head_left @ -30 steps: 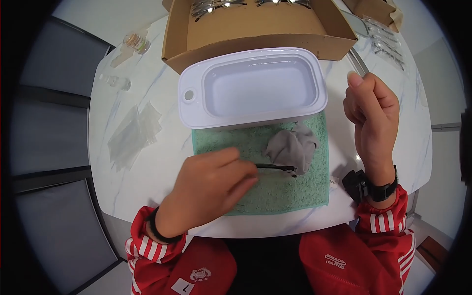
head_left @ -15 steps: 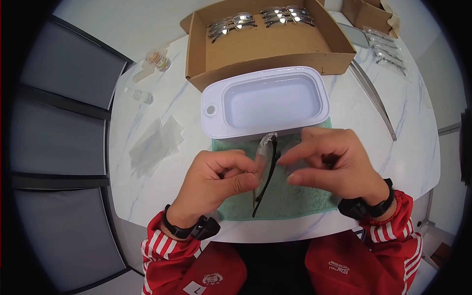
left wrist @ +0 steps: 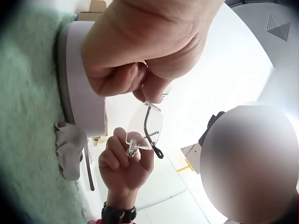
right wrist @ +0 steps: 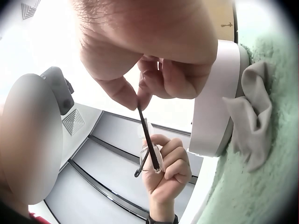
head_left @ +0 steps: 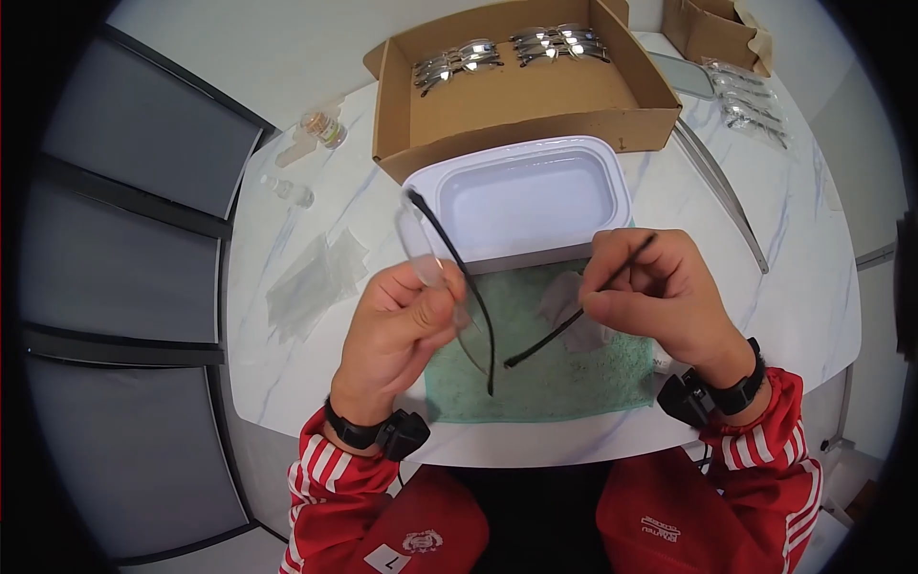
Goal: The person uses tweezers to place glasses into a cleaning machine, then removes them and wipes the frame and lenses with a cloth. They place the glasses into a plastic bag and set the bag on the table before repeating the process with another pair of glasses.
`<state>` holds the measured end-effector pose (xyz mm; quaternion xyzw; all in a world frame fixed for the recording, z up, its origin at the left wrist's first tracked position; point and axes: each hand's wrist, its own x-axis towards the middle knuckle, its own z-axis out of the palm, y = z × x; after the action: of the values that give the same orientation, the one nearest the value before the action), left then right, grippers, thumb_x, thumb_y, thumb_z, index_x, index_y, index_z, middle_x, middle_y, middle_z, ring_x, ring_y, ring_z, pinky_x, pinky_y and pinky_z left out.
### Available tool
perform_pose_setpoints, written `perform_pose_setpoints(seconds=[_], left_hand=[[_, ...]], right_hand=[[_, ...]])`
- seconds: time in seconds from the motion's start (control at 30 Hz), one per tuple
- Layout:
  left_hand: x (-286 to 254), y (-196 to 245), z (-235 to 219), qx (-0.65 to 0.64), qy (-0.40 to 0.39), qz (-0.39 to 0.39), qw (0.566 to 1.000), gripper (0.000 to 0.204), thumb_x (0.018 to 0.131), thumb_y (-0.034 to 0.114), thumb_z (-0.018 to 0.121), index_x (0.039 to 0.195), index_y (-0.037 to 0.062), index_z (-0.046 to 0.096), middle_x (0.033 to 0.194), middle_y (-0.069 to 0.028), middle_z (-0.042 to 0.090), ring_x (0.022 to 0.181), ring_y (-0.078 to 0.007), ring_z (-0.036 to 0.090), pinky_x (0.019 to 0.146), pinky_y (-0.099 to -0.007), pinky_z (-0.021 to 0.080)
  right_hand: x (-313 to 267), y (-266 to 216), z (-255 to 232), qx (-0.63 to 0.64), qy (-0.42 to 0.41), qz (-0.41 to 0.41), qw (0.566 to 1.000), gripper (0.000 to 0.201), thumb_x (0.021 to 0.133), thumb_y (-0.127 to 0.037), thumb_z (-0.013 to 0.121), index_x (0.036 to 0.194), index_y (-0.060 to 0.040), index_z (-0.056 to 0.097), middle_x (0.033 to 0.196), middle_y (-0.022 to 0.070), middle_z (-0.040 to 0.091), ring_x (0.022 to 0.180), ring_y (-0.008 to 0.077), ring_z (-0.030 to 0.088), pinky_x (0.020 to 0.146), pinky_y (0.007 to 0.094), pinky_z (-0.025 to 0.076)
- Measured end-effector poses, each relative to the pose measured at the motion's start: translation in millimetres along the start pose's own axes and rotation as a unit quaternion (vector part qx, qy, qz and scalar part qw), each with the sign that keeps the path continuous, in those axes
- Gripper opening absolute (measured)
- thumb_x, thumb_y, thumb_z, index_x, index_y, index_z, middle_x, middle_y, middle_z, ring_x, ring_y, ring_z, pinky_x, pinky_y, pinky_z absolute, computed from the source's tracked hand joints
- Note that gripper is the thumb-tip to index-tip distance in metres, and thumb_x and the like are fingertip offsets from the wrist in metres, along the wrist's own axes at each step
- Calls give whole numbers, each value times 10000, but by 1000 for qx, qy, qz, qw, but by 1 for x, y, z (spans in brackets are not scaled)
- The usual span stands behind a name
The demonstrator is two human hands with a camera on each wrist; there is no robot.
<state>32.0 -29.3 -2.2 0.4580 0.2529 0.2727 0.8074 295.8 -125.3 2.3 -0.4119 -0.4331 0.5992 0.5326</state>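
Note:
My left hand (head_left: 397, 320) pinches a pair of rimless eyeglasses (head_left: 418, 251) by the middle, between thumb and fingers. One black temple slants down in front of its fingers; the clear lenses are partly hidden behind the hand. With thumb and fingertips, my right hand (head_left: 645, 301) pinches the other black temple (head_left: 545, 346), whose front end points down toward the glasses. In the left wrist view, a clear lens (left wrist: 140, 126) shows below the left fingers. A crumpled grey cloth (head_left: 577, 325) lies on the green towel (head_left: 535, 387), partly behind the right hand.
Beyond the towel stands a white basin (head_left: 521, 251) holding water. Behind it, a cardboard box (head_left: 516, 110) contains several eyeglasses. Clear plastic sleeves (head_left: 311, 287) and small bottles (head_left: 325, 129) lie on the left; bagged glasses (head_left: 751, 100) and a metal strip (head_left: 722, 191) are on the right.
The left hand has taken up the eyeglasses from the towel and raised them. The right hand has come in from the right and now pinches one temple, which is swung outward.

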Motion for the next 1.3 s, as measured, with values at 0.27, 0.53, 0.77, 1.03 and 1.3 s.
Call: perform_pose_setpoints(seconds=[0.27,0.53,0.77,1.03,1.3], left_hand=[[-15,9,-16,-43,6,78,996,286,922,256,758,998,0,658,747,32,554,582,-43,358,556,-226,289],[-17,22,30,193,-35,-73,978,228,882,194,799,934,-10,713,863,-10,668,770,-74,579,707,-213,449],[-11,22,31,219,-27,-83,972,264,869,206,816,972,-14,712,855,0,664,746,-51,555,666,-197,426],[-23,27,5,235,-60,-64,968,264,907,253,787,970,4,725,815,30,649,679,-22,508,601,-178,380],[-16,26,13,180,-43,-52,981,253,915,238,778,980,-2,726,800,36,639,654,-12,472,555,-180,330]], right_hand=[[-2,-2,-7,-144,-191,-97,966,114,873,13,716,973,-27,753,821,-6,610,640,37,505,562,216,376],[-1,-1,8,-140,-152,-24,978,137,896,-62,755,1031,-37,767,826,-23,597,714,51,499,632,243,384],[0,8,6,-115,-139,-41,983,56,903,-47,751,950,-19,740,804,-29,585,722,50,505,645,239,394],[-2,12,-11,212,-200,14,956,139,887,-53,643,762,-19,593,741,-4,519,607,63,429,550,235,316],[0,10,-5,113,-161,22,980,139,946,-110,679,853,-8,696,762,1,617,606,35,460,526,205,312]])
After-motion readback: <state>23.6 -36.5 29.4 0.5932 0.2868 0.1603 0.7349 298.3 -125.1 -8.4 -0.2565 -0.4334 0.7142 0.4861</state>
